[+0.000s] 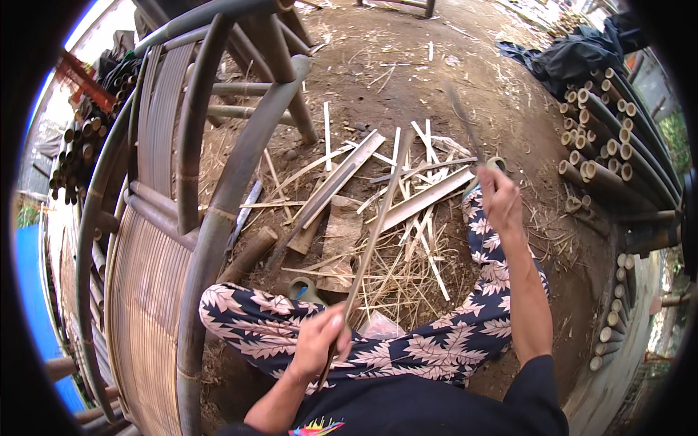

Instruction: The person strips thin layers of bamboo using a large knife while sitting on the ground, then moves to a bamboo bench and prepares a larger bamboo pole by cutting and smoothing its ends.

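My left hand [318, 343] is closed around the lower part of a long, thin bamboo strip [376, 229]. The strip slants up and away from my lap, over the ground between my legs. Raised on the right, my right hand [500, 198] grips a knife whose narrow dark blade [463, 116] points up and away, smeared by motion. The blade is apart from the strip. Below the strip lie split bamboo pieces [429, 196], one wide half-round length [342, 178], and a worn wooden block [339, 243]. Pale slivers and shavings [396, 272] are scattered around them.
A bamboo chair [156, 269] stands close on my left. Bundled bamboo poles [611, 138] are stacked at the right, partly under dark cloth [582, 65]. More poles [80, 149] lie at the far left. My patterned trouser legs [451, 341] frame the work spot on the dirt floor.
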Tool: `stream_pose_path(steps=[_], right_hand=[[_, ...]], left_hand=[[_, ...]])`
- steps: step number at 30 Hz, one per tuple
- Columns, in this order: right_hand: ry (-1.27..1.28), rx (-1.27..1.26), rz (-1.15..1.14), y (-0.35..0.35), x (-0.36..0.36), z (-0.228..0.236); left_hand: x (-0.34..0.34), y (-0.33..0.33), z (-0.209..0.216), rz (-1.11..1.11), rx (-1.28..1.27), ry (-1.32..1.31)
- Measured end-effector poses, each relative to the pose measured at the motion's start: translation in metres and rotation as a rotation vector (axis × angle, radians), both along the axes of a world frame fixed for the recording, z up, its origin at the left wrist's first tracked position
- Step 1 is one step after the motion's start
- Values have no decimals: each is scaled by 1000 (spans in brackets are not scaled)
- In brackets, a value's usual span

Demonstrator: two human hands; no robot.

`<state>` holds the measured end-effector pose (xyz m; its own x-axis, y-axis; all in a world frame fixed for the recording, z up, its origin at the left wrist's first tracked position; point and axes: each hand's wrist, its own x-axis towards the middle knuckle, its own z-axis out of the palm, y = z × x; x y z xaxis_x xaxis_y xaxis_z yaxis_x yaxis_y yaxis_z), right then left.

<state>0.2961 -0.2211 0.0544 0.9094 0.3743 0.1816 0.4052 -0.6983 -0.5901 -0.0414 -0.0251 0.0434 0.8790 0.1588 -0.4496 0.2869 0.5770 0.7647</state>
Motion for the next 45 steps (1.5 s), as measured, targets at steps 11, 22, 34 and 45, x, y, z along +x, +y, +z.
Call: stream_pose_path(steps=[11,22,34,45], right_hand=[[132,-8,151,29,-61,-14],[280,96,-339,-32,43,-2],[-38,23,257,37,-102,-41],[-222,46,270,51,-38,-49]], left_hand=[[49,-8,22,-60,-282,21],[-50,7,5,-70,-408,46],[54,-6,22,-25,198,14],[-21,-4,22,-18,128,-4]])
